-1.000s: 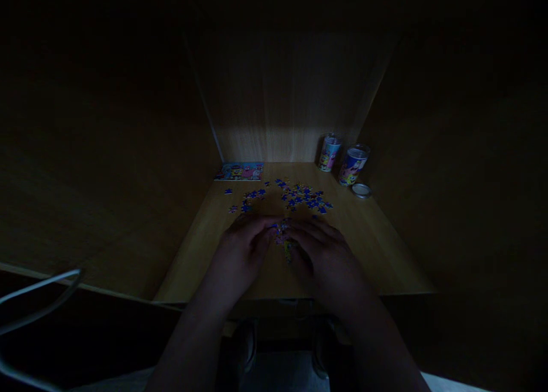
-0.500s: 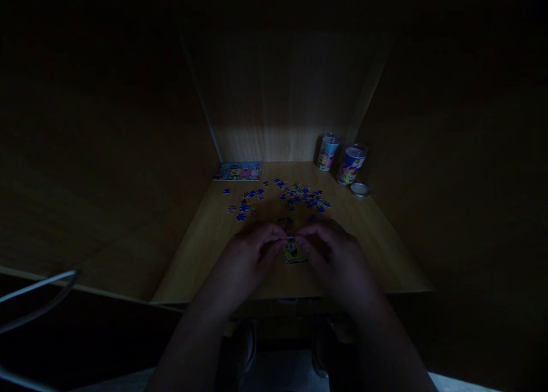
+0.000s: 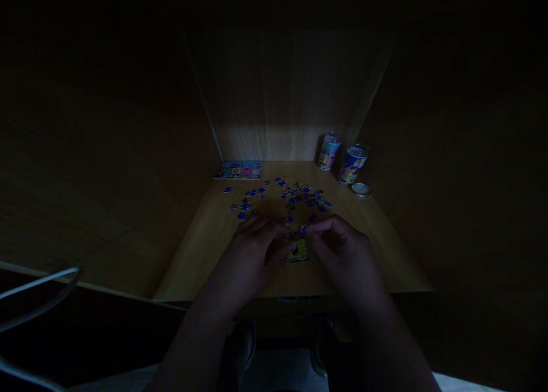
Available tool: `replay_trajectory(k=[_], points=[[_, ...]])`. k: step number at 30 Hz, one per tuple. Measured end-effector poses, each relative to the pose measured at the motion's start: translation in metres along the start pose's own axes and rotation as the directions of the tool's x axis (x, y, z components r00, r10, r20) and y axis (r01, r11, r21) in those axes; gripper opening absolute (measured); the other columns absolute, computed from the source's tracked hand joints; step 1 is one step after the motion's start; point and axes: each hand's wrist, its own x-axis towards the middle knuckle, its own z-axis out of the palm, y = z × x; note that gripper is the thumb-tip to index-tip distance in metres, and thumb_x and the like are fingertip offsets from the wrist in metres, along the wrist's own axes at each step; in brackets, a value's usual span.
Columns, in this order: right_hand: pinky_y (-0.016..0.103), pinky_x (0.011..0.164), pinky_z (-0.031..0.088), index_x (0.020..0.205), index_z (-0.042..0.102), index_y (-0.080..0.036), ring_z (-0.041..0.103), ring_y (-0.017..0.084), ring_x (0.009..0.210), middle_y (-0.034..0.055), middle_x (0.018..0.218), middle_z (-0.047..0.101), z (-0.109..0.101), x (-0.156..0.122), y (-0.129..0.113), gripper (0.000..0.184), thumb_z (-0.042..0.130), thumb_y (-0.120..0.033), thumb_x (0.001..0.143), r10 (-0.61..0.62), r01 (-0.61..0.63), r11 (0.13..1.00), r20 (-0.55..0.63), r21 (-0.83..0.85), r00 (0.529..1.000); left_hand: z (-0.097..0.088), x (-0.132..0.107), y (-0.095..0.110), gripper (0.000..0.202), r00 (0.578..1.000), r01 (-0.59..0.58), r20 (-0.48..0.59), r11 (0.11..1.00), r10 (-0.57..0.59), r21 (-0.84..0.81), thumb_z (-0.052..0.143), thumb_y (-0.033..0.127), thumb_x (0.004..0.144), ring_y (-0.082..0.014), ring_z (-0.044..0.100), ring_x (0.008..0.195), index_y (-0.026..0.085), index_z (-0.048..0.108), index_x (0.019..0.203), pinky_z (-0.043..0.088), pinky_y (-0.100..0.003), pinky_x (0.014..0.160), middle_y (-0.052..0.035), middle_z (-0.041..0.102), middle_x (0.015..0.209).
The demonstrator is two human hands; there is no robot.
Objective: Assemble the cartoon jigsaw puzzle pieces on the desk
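Observation:
The scene is very dark. My left hand (image 3: 256, 250) rests on the wooden desk (image 3: 377, 249) with its fingers bent against the left side of a small joined cluster of puzzle pieces (image 3: 297, 250). My right hand (image 3: 342, 250) is beside the cluster on the right, thumb and fingers pinched near a blue piece at the cluster's top edge. Whether the pinch holds that piece I cannot make out. Several loose blue puzzle pieces (image 3: 295, 197) lie scattered just beyond both hands.
A picture card (image 3: 240, 170) lies at the back left of the desk. Two printed tubes (image 3: 329, 152) (image 3: 353, 164) stand at the back right, with a round lid (image 3: 361, 190) beside them. Wooden walls enclose the desk. A white cable (image 3: 34, 306) runs at the lower left.
Both hands drew back from a flat press over the pieces, then shifted slightly right. The joined cluster came into view between them. The right hand's fingers closed into a pinch at its top.

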Motion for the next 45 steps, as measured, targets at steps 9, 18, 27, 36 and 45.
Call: replay_trajectory(k=[9, 18, 27, 36, 45], points=[[0.035, 0.088, 0.064, 0.113, 0.081, -0.029, 0.084, 0.021, 0.097, 0.001, 0.108, 0.087, 0.0053, 0.0029, 0.0047, 0.016, 0.07, -0.03, 0.102, 0.024, -0.024, 1.0, 0.031, -0.02, 0.999, -0.0009, 0.001, 0.0004, 0.026, 0.986, -0.115, 0.121, 0.993, 0.114, -0.001, 0.09, 0.025, 0.096, -0.0273, 0.074, 0.121, 0.029, 0.075, 0.118, 0.053, -0.053, 0.112, -0.0005, 0.082, 0.131], [0.034, 0.081, 0.06, 0.098, 0.082, -0.03, 0.082, 0.02, 0.087, -0.0014, 0.097, 0.087, 0.0054, 0.0022, 0.0064, 0.016, 0.068, -0.022, 0.102, 0.008, 0.007, 0.986, 0.089, -0.167, 0.996, -0.0033, 0.0016, 0.0058, 0.028, 0.983, -0.112, 0.147, 0.994, 0.111, 0.003, 0.092, 0.027, 0.094, -0.0285, 0.073, 0.121, 0.03, 0.077, 0.117, 0.052, -0.053, 0.112, -0.0012, 0.081, 0.13], [0.032, 0.077, 0.059, 0.095, 0.082, -0.029, 0.082, 0.021, 0.086, -0.0009, 0.095, 0.087, 0.0059, 0.0033, 0.0049, 0.016, 0.071, -0.018, 0.099, 0.016, 0.001, 0.98, 0.085, -0.198, 0.996, -0.0042, 0.0016, 0.0058, 0.027, 0.983, -0.101, 0.153, 0.995, 0.102, -0.013, 0.094, 0.026, 0.092, -0.0287, 0.073, 0.123, 0.029, 0.077, 0.113, 0.051, -0.053, 0.113, -0.0017, 0.081, 0.132], [0.034, 0.078, 0.058, 0.095, 0.083, -0.027, 0.081, 0.022, 0.087, 0.0011, 0.095, 0.085, 0.0057, 0.004, 0.0043, 0.013, 0.073, -0.019, 0.098, 0.013, 0.002, 0.962, 0.056, -0.272, 0.998, -0.0043, 0.0023, 0.0059, 0.028, 0.98, -0.105, 0.169, 0.994, 0.105, -0.01, 0.093, 0.027, 0.093, -0.0283, 0.072, 0.124, 0.03, 0.076, 0.116, 0.051, -0.053, 0.113, -0.0008, 0.08, 0.135], [0.036, 0.08, 0.059, 0.097, 0.083, -0.028, 0.08, 0.023, 0.088, 0.0016, 0.096, 0.085, 0.0065, 0.0026, 0.0062, 0.014, 0.072, -0.02, 0.099, 0.01, 0.01, 0.96, 0.069, -0.281, 0.998, -0.0024, 0.0002, 0.0043, 0.028, 0.982, -0.108, 0.154, 0.994, 0.109, -0.014, 0.093, 0.027, 0.093, -0.0284, 0.073, 0.124, 0.03, 0.075, 0.114, 0.052, -0.054, 0.113, -0.0009, 0.08, 0.133]])
